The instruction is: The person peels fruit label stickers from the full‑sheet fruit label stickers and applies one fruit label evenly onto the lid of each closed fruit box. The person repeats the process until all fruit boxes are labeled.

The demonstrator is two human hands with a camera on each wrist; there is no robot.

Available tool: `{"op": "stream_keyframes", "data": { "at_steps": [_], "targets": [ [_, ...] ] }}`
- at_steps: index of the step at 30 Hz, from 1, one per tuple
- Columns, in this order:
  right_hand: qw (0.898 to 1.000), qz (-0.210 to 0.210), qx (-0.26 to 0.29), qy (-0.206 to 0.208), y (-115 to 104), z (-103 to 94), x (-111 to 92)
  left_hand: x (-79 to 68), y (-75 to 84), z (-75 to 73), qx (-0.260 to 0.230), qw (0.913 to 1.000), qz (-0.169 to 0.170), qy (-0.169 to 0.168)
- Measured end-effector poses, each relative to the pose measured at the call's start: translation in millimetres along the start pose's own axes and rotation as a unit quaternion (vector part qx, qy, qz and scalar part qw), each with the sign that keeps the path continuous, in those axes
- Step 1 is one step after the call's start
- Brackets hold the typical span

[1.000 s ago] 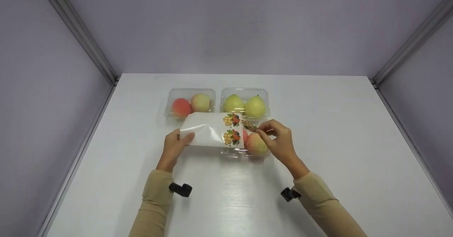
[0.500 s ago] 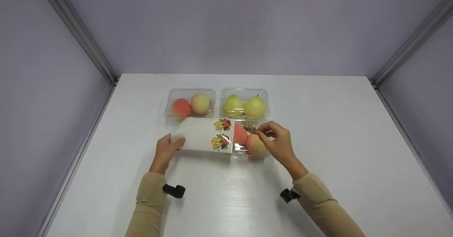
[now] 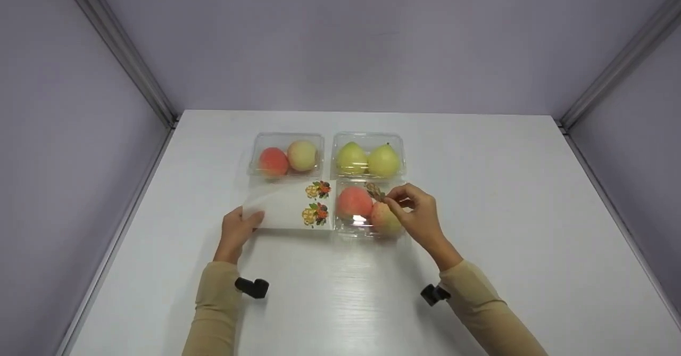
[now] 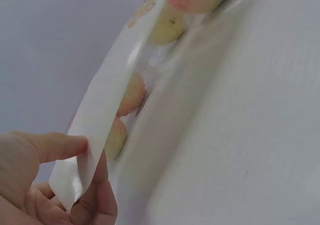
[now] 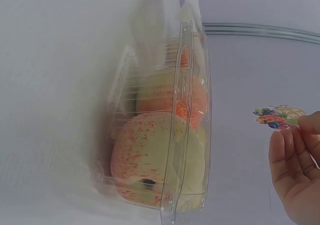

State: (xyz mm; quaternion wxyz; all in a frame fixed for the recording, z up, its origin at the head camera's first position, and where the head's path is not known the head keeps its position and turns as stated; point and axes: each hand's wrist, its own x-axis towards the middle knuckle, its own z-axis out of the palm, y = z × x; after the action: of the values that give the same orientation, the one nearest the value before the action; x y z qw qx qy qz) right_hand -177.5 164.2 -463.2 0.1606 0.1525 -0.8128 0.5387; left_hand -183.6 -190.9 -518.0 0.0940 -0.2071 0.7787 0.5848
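My left hand (image 3: 237,232) pinches the left end of a white sticker sheet (image 3: 279,207), thumb on top and fingers beneath. Two printed fruit stickers (image 3: 316,214) show at the sheet's right end. Between thumb and fingertips, my right hand (image 3: 420,212) pinches a single fruit sticker (image 5: 280,117) by its edge. That sticker is over a clear plastic clamshell box (image 3: 362,232) holding two peaches (image 3: 354,201). In the right wrist view the box's lid is down and the sticker stands apart from it.
Behind, a clear box (image 3: 287,138) holds two peaches (image 3: 302,156); right beside it another box (image 3: 367,137) holds two pears (image 3: 383,160). All stand on a white table (image 3: 495,185) backed by a pale wall (image 3: 351,52). Black wrist cameras (image 3: 252,288) sit on both sleeves.
My left hand has drawn the sticker sheet left and slightly toward me, uncovering the front box of peaches. My right hand stays almost still with its sticker.
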Motion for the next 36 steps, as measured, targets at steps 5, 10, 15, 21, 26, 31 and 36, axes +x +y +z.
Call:
{"op": "stream_keyframes", "data": {
  "at_steps": [5, 10, 15, 21, 26, 31, 36],
  "targets": [
    [1.000, 0.000, 0.002, -0.003, 0, 0.3, -1, 3.0, -4.7, -3.7, 0.009, 0.9999, -0.013, 0.004],
    [1.000, -0.001, -0.003, -0.004, 2, 0.5, -2, 4.1, -7.6, -6.8, 0.028, 0.9994, 0.000, 0.021],
    [1.000, -0.002, -0.005, -0.003, 2, 1.4, -1, 4.7, -6.7, -6.0, 0.056, 0.9976, 0.004, 0.040],
    [1.000, 0.011, 0.001, -0.007, 2, 0.8, -1, 6.5, -5.4, -6.2, 0.062, 0.9967, -0.006, 0.053],
    [1.000, 0.015, -0.002, -0.002, 2, -1.0, 0, 6.9, -5.4, -6.7, 0.075, 0.9949, 0.002, 0.067],
    [1.000, 0.012, -0.008, -0.002, 3, -1.7, 0, 4.3, -3.6, -1.1, 0.115, 0.9868, 0.032, 0.110],
    [1.000, 0.008, -0.011, -0.003, 4, -3.0, 0, -1.7, 3.3, 11.0, 0.131, 0.9798, 0.080, 0.128]
  ]
}}
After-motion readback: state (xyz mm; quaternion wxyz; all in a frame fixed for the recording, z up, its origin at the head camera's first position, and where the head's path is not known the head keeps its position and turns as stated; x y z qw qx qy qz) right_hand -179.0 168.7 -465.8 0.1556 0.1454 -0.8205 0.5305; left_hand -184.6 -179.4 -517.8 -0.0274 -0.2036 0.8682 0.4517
